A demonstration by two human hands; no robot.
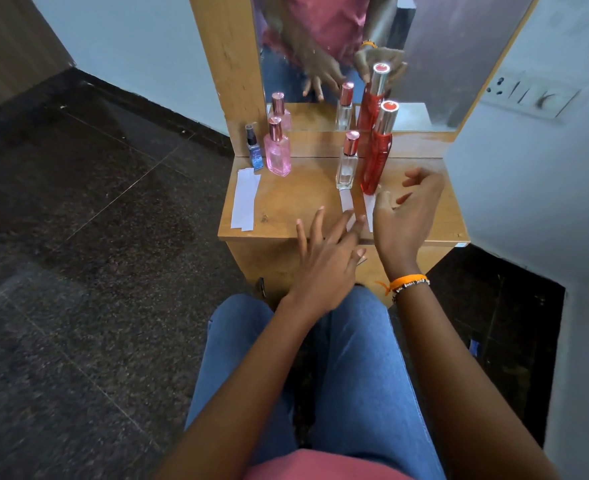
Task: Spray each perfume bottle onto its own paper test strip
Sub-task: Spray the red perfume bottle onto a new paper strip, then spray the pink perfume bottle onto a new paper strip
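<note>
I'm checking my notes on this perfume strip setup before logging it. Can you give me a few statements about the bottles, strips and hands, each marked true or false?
1. Four perfume bottles stand on the wooden table. True.
2. The right hand is gripping the tall red bottle. False: it is open beside the bottle's base, holding nothing.
3. A stack of unused paper strips lies at the table's left side, in front of the small blue bottle. True.
4. The pink bottle lies on its side. False: it stands upright.
5. The left hand has its fingers spread over the table's front edge, near the strip in front of the clear bottle. True.
</note>
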